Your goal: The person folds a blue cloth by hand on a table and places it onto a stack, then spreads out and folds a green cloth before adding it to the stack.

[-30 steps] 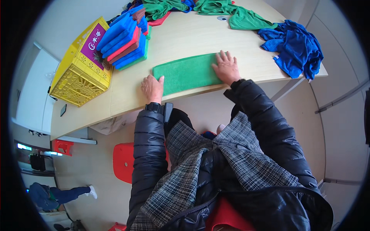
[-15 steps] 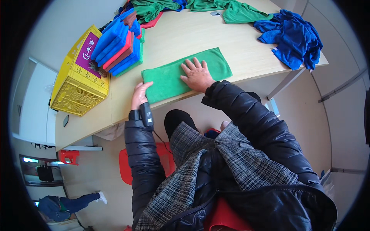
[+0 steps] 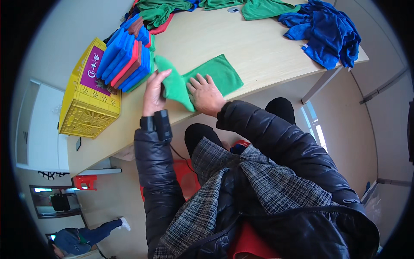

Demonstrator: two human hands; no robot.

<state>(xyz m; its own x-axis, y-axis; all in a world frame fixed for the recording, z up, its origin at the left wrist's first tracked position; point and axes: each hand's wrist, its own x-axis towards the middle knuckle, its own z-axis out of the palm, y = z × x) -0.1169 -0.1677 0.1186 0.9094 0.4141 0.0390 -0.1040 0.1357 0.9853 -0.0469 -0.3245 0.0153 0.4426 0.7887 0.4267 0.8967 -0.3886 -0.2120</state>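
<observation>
A folded green towel (image 3: 222, 74) lies near the front edge of the table, its left end raised and bent up off the surface. My left hand (image 3: 154, 94) is closed on that lifted end, thumb on the near side and the other fingers mostly hidden. Across the middle of the towel, at the bend, rests my right hand (image 3: 207, 96), palm down with its fingers stretched out. Just left of the towel stands a row of folded cloths (image 3: 125, 60) in blue, red, brown and green.
A yellow crate (image 3: 89, 113) stands at the table's left, beside the folded cloths. Loose green cloths (image 3: 266, 11) lie at the back, and a crumpled blue pile (image 3: 330, 36) fills the right corner. Below the table is a red stool (image 3: 185, 175). Another person (image 3: 75, 238) is at lower left.
The towel's left end, flat before, is now lifted and bent toward the right in my left hand. My right hand has shifted left along the towel.
</observation>
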